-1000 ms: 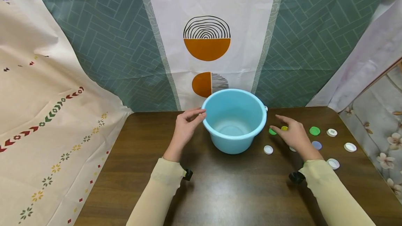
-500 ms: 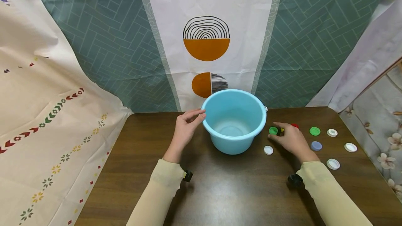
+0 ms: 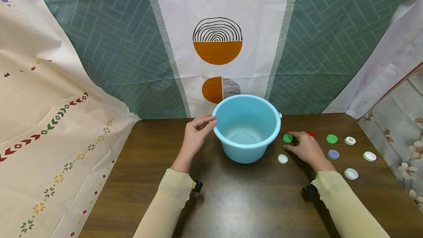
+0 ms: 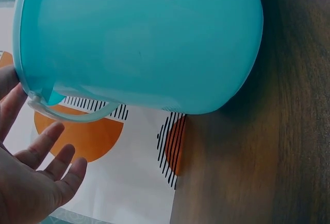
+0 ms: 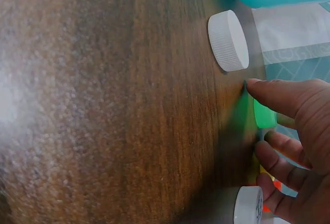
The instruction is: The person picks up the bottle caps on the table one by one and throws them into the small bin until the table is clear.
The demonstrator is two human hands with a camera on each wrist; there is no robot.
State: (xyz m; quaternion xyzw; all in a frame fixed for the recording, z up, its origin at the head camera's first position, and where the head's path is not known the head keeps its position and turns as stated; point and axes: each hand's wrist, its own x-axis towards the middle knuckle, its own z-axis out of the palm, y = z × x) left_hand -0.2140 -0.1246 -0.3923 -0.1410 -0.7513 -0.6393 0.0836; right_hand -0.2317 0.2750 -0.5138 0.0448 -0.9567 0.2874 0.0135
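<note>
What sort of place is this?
Probably a tabletop work spot screened off with fabric: patterned cloth hangings surround a wooden table, where a blue bucket stands beside scattered plastic caps.

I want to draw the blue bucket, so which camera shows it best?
The head view, because it shows nearly all of the blue bucket, even its open top and inside. The left wrist view shows its side and pale handle close up, but cut off. The right wrist view shows only a little piece in the corner.
</note>
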